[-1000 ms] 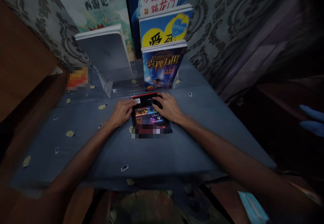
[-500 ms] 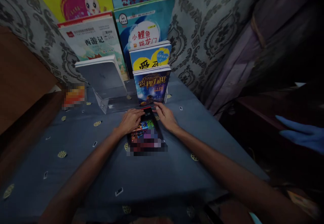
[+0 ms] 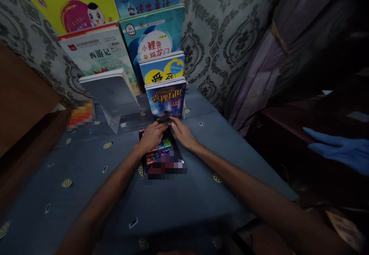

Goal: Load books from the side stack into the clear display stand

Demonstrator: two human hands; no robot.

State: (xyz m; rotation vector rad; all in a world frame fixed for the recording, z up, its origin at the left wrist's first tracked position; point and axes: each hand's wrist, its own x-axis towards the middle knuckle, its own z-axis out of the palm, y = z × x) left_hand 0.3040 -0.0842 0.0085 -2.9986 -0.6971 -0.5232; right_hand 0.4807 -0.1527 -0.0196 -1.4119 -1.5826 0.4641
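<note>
A dark glossy book (image 3: pixel 158 153) with rows of small colourful pictures lies flat on the table, its near end blurred out. Across its far end rests my left hand (image 3: pixel 152 136), fingers stretched out and pointing right. My right hand (image 3: pixel 183 135) is at the book's far right corner, its fingers extended, with the fingertips close to those of the left. Just beyond them, a blue book (image 3: pixel 165 99) with gold lettering stands upright in a clear stand (image 3: pixel 113 125). Whether the right fingertips touch that blue book I cannot tell.
More books stand in tiers behind: a pale grey one (image 3: pixel 111 87), a white one (image 3: pixel 95 51), a yellow one (image 3: pixel 75 7) and a teal one (image 3: pixel 170 24). A blurred orange item (image 3: pixel 80 115) lies at left. A blue glove (image 3: pixel 340 149) shows at right.
My left hand has slid across the dark book's far end towards the right hand, covering more of it. The view has shifted slightly, moving the scene left.
</note>
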